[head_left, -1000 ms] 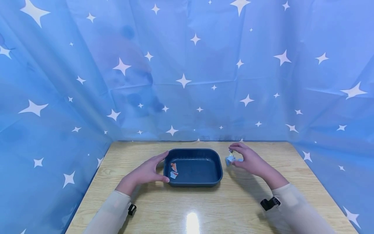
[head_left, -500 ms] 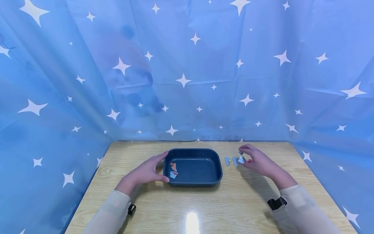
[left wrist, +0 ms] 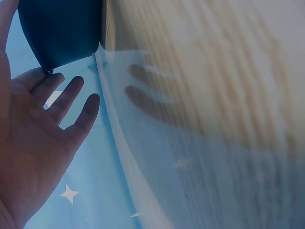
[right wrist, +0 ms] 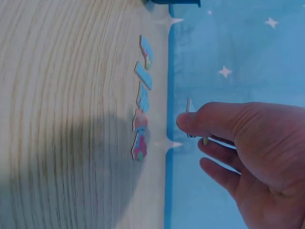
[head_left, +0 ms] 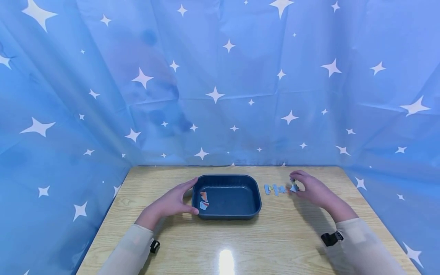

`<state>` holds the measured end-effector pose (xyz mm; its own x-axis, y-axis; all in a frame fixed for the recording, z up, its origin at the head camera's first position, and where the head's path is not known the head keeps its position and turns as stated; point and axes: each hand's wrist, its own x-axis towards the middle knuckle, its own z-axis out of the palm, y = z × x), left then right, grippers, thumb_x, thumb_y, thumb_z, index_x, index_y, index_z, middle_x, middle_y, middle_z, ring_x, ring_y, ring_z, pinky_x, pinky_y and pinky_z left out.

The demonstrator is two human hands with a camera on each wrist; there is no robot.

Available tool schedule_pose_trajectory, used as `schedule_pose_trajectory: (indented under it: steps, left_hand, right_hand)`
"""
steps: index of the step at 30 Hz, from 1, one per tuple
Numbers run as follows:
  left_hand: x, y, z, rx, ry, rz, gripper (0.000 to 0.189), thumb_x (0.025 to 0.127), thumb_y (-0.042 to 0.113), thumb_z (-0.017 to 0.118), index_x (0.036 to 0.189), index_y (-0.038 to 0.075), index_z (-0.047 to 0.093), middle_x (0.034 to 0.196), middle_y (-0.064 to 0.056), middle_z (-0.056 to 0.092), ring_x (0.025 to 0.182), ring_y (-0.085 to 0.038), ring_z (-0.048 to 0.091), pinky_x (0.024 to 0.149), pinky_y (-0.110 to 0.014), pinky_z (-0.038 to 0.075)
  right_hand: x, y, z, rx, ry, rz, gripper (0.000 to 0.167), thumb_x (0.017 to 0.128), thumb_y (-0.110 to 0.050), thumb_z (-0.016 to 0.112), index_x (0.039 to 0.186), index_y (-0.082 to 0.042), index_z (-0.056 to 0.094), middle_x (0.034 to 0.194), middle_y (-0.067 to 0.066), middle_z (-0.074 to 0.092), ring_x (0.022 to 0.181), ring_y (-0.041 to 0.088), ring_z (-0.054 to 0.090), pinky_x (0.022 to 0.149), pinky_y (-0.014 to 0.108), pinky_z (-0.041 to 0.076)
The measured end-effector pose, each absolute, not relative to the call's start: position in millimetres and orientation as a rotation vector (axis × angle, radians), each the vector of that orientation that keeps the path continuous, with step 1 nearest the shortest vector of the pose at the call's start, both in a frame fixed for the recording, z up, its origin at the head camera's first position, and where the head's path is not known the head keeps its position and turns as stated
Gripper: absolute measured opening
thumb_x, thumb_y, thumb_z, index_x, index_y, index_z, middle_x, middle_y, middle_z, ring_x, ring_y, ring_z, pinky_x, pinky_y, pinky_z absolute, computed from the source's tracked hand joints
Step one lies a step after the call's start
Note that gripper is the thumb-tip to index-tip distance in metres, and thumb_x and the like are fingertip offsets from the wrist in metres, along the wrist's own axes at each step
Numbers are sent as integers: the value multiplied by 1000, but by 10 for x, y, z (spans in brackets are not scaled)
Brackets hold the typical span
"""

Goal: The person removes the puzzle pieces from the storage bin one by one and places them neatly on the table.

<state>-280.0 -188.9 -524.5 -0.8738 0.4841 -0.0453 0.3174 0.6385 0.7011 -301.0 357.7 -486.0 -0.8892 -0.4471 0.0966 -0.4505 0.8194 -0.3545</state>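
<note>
My left hand (head_left: 172, 200) rests at the left end of a dark blue tray (head_left: 227, 216), thumb at the near corner and forefinger at the far one. The left wrist view shows its other fingers fairly straight, near the tray wall (left wrist: 66, 33). Two small jigsaw puzzle pieces, one orange (head_left: 204, 196) and one white and red (head_left: 204, 206), lie in the tray. My right hand (head_left: 314, 191) pinches at least one puzzle piece (right wrist: 190, 104) between thumb and fingers; the fingers partly hide it. Beside it, several pale blue and pink puzzle pieces (right wrist: 143, 76) lie in a row.
The light wooden table (head_left: 268, 240) bears everything; a bright reflection shows near its front. A blue star-patterned cloth (head_left: 220, 122) hangs right behind the table's back edge and along both sides. The row of pieces runs rightward from the tray's right end.
My right hand has moved to the right in steps, away from the tray, still pinching. More puzzle pieces now show in the row behind it. The left hand and tray have stayed put.
</note>
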Motion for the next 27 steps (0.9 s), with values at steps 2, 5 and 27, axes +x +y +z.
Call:
schedule_pose_trajectory:
  steps: [2, 5, 27]
  left_hand:
    - [-2802, -1889, -5250, 653, 2630, 1062, 123, 84, 51, 97, 178, 21, 25, 182, -5, 28, 166, -37, 29, 131, -62, 30]
    - [-2806, -1891, -5258, 657, 2630, 1063, 123, 83, 52, 97, 178, 21, 25, 181, -5, 28, 166, -37, 29, 131, -62, 30]
    - [-2817, -1898, -5266, 669, 2632, 1060, 123, 83, 53, 97, 178, 22, 25, 182, -4, 28, 166, -37, 28, 131, -62, 30]
  right_hand:
    - [-3013, 3618, -4878, 725, -3004, 574, 61, 92, 3, 86, 146, 13, 60, 150, 35, 56, 133, 57, 59, 103, 67, 55]
    - [-3009, 3674, -4901, 708, -3019, 548, 62, 90, 4, 87, 145, 14, 60, 150, 36, 55, 133, 58, 58, 103, 68, 55]
    - [-3011, 3878, -5125, 642, -3043, 381, 59, 82, 13, 88, 137, 15, 66, 140, 35, 62, 127, 58, 62, 101, 66, 58]
